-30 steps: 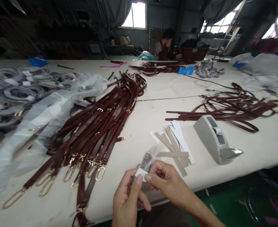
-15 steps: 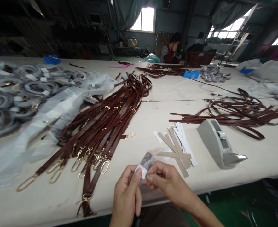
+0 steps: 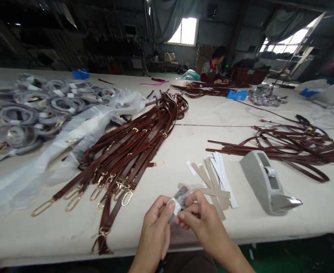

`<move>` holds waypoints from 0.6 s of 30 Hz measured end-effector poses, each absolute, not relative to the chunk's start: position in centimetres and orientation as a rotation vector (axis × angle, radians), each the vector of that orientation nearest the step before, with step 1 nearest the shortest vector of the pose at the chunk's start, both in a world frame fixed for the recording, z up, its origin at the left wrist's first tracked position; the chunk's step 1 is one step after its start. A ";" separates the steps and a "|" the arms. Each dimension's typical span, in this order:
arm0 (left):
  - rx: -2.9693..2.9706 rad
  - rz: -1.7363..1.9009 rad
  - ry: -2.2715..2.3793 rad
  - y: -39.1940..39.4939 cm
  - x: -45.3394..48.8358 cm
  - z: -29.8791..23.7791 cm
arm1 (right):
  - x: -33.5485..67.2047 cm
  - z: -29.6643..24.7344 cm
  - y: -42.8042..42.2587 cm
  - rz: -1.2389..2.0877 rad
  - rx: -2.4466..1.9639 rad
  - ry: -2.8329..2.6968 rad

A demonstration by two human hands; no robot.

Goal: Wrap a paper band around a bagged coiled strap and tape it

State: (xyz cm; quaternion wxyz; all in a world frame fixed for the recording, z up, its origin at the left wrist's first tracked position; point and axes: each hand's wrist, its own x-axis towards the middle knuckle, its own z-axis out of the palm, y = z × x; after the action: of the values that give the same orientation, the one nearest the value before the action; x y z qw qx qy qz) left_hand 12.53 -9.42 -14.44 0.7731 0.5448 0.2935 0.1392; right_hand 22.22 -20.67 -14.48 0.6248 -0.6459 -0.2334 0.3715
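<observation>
Between my two hands, over the table's front edge, is a small plastic-wrapped strap [image 3: 182, 192], dark inside its clear film. A white paper band [image 3: 176, 206] crosses it. My left hand [image 3: 155, 227] is closed around its left side, thumb pressed on the paper. From the right, my right hand [image 3: 206, 222] pinches the bundle close to the band, its fingers curled; the exact spot between the fingertips is hidden. Just beyond the hands lie beige and white paper strips [image 3: 216, 192], overlapping in a loose pile.
Brown leather straps [image 3: 135, 146] with gold clasps lie left of centre, and more straps [image 3: 286, 146] at right. A grey tape dispenser [image 3: 259, 182] stands near the right front. Plastic-wrapped coils [image 3: 16, 113] and plastic film [image 3: 78, 132] cover the left. A co-worker [image 3: 214, 66] sits across the table.
The view has shifted a little, so the table's things appear slightly further right. My right fingers have raised and curled more over the bundle; my left hand keeps its hold.
</observation>
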 end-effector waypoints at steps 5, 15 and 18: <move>1.236 0.244 0.630 -9.6 12.9 -13.8 | 22.7 -14.2 -21.2 0.685 -1.736 -0.894; 1.046 0.350 0.621 -11.3 14.8 -14.9 | 23.6 -15.3 -21.0 -0.607 -2.120 -1.309; 1.053 0.323 0.531 -11.3 15.0 -15.7 | 24.8 -15.8 -20.8 -0.652 -2.042 -1.599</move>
State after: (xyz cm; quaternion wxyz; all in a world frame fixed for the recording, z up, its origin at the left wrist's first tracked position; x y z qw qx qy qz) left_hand 14.96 -11.34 -15.68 0.8190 0.4941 0.2492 0.1517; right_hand 24.82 -20.81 -15.84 0.2316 -0.7430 -0.5815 -0.2371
